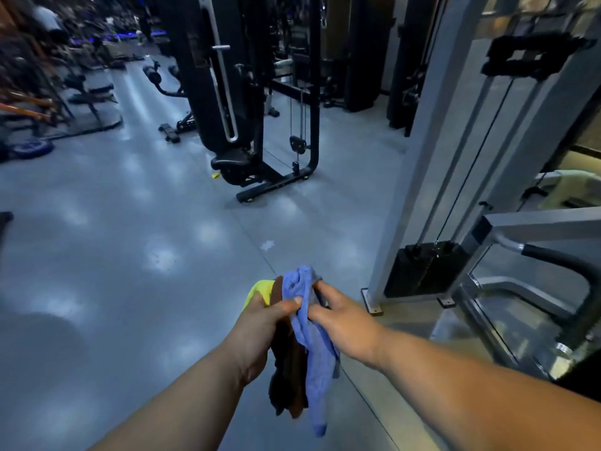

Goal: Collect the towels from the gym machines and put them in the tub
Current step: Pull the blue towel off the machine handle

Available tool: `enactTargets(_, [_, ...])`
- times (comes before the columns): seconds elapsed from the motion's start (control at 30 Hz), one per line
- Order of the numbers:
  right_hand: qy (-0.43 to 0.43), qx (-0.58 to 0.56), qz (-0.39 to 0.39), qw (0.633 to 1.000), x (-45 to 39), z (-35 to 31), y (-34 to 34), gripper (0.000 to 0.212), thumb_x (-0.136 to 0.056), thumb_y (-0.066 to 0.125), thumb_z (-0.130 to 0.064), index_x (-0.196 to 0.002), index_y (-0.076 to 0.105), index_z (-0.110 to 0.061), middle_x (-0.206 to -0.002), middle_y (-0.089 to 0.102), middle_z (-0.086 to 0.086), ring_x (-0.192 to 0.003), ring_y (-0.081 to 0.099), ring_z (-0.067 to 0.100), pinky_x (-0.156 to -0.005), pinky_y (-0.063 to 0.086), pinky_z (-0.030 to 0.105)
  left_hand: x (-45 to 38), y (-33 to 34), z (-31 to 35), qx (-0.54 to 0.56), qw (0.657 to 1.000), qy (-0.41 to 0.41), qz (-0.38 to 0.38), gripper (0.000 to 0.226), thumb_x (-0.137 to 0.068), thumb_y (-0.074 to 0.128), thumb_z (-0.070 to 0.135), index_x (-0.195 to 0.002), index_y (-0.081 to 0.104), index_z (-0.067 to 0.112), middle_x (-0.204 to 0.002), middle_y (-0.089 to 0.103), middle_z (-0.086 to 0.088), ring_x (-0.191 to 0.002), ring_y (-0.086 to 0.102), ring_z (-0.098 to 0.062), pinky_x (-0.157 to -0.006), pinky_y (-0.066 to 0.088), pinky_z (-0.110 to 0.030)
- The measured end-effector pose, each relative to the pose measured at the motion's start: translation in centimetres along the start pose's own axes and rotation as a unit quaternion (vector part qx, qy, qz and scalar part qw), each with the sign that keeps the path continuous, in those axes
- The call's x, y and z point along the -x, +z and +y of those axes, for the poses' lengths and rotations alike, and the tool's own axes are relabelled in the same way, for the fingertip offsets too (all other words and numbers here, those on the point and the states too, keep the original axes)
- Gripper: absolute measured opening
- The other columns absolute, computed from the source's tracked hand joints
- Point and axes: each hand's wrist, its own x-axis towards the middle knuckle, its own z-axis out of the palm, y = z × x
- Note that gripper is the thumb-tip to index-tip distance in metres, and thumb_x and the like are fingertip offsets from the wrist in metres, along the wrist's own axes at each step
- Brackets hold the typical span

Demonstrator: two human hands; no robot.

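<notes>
**Both hands on a bunch of towels**

Both forearms reach in from the bottom of the frame and meet low in the centre. The left hand grips a bunch of towels, thumb across the blue towel. The right hand pinches the blue towel's upper edge. The brown towel and blue towel hang lengthwise downward; the yellow towel peeks out above the left hand's knuckles.

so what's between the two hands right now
In the head view, the blue towel hangs between the left hand and the right hand; both pinch it. Brown and yellow towels sit in the left hand.
</notes>
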Motion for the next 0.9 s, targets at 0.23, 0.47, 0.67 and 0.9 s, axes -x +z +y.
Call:
enactTargets(0.23, [-0.013,0.003,-0.064,0.998,-6.6,-0.5,0.1,0.042,-0.094,0.063,-0.018,-0.122,0.061,-0.050,-0.125,0.075,-0.013,-0.117,0.069,0.002,-0.110,0.051,0.035,-3.8,-2.8,0.6,0.058,0.996,-0.037,0.062,0.027,-0.103,0.058,-0.006,-0.104,0.079,0.010,-0.102,0.083,-0.019,-0.082,0.083,-0.025,-0.062,0.063,-0.025])
enactTargets(0.47, [-0.023,-0.014,-0.081,0.996,-15.6,-2.5,-2.9,0.043,-0.094,0.063,-0.019,-0.133,0.062,-0.037,-0.117,0.078,-0.008,-0.109,0.074,0.011,-0.099,0.058,0.033,-12.2,-4.9,2.8,0.050,0.989,-0.040,0.136,0.023,-0.100,0.059,-0.008,-0.119,0.072,-0.005,-0.104,0.083,-0.026,-0.079,0.083,-0.029,-0.059,0.061,-0.027])
enactTargets(0.67, [-0.023,-0.027,-0.067,0.997,-23.8,-5.4,-5.8,0.025,-0.097,0.061,-0.032,-0.121,0.066,-0.037,-0.110,0.079,-0.007,-0.101,0.076,0.011,-0.081,0.057,0.030,-18.6,-5.8,6.9,0.031,0.989,-0.003,0.143,0.049,-0.098,0.056,-0.015,-0.075,0.087,0.015,-0.079,0.084,-0.015,-0.065,0.081,-0.022,-0.054,0.060,-0.024])
enactTargets(0.9, [-0.031,-0.040,-0.079,0.996,-31.3,-7.9,-6.2,0.023,-0.102,0.058,-0.023,-0.122,0.067,-0.031,-0.112,0.080,-0.006,-0.102,0.076,0.010,-0.083,0.057,0.025,-24.8,-8.8,8.6,0.063,0.987,0.002,0.148,0.039,-0.099,0.060,-0.011,-0.086,0.087,0.014,-0.095,0.085,-0.021,-0.079,0.084,-0.028,-0.062,0.062,-0.027])
